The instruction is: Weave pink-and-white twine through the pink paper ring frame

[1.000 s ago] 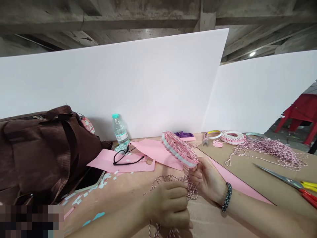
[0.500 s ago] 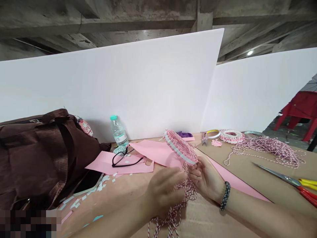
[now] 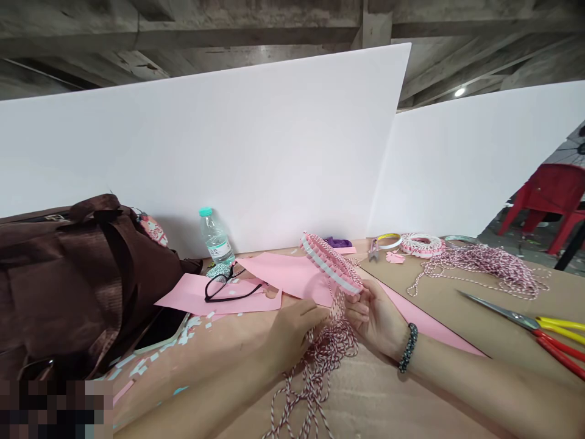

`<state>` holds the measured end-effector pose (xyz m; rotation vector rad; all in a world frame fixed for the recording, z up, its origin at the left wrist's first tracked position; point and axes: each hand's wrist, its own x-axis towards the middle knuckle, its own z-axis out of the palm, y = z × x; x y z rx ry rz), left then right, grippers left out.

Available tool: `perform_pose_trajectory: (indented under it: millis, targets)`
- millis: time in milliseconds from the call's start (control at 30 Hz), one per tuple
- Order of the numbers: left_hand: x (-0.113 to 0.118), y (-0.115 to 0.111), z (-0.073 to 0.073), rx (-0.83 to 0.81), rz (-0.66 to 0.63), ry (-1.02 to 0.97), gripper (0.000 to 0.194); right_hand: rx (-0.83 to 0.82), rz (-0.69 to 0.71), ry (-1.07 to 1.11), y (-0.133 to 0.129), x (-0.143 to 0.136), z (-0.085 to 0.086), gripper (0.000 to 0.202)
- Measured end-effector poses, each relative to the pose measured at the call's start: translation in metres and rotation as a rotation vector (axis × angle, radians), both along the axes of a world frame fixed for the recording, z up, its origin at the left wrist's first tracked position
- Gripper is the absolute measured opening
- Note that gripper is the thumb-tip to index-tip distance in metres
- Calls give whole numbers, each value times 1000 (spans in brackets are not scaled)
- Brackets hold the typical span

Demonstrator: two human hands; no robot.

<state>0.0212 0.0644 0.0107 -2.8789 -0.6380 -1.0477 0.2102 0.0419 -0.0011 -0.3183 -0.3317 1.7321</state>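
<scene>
A pink ring with a white stripe round its edge (image 3: pixel 329 268) is tilted up off the table, its lower end gripped by the fingers of my right hand (image 3: pixel 372 314). From it, red-and-white twisted cord (image 3: pixel 326 360) hangs down and piles on the table. My left hand (image 3: pixel 295 329) is closed around part of this cord, just left of my right hand and below the ring. Behind the ring lie sheets of pink paper (image 3: pixel 287 274), and black-framed glasses (image 3: pixel 235 297) rest on the front sheet.
A brown bag (image 3: pixel 82 274) fills the left side, beside a water bottle (image 3: pixel 216 238). At the right lie scissors (image 3: pixel 516 318), a cord heap (image 3: pixel 498 265), another wrapped ring (image 3: pixel 421 245) and tape (image 3: pixel 389 242). White panels (image 3: pixel 274 152) stand behind.
My left hand has lowered slightly and closed on the cord, which is now bunched higher near it. The view has shifted a little; my right hand keeps hold of the ring.
</scene>
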Motion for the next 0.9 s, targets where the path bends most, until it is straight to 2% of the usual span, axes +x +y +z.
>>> perform_pose_trajectory:
  millis: [100,167,233,267,300,400,433,467,533,667,733,800,833,900]
  targets:
    - [3,-13,6,483,-229,-107,15,-28,8,10,0,1,0,25]
    - [4,-20,8,640,-408,-65,13,-30,22,8,1,1,-1,25]
    - [5,-23,6,598,-495,1,18,-24,23,13,0,2,-1,25]
    - [4,-22,4,513,-470,11,21,-23,22,18,0,2,-1,25]
    - [4,-19,1,391,-382,-8,23,-26,19,26,0,2,0,25]
    - [1,-7,-5,-17,40,-108,16,-35,16,35,-1,2,1,25]
    - [0,-3,-6,-107,135,-116,11,-34,21,28,-1,2,2,26]
    - [0,1,-5,-154,171,-104,8,-32,24,22,-1,2,2,26]
    - [0,3,-2,-96,100,-84,8,-31,22,14,-1,2,3,27]
    - [2,-6,6,403,-178,-150,6,-36,13,-4,-1,1,3,29]
    - [4,-14,7,546,-353,-81,9,-39,7,-1,-1,1,3,30]
    - [4,-18,5,535,-465,8,19,-49,-3,24,-2,0,4,30]
    - [4,-19,3,491,-467,16,25,-57,-5,37,-2,0,4,30]
    - [3,-15,-3,341,-325,-47,30,-70,-7,48,-2,0,5,30]
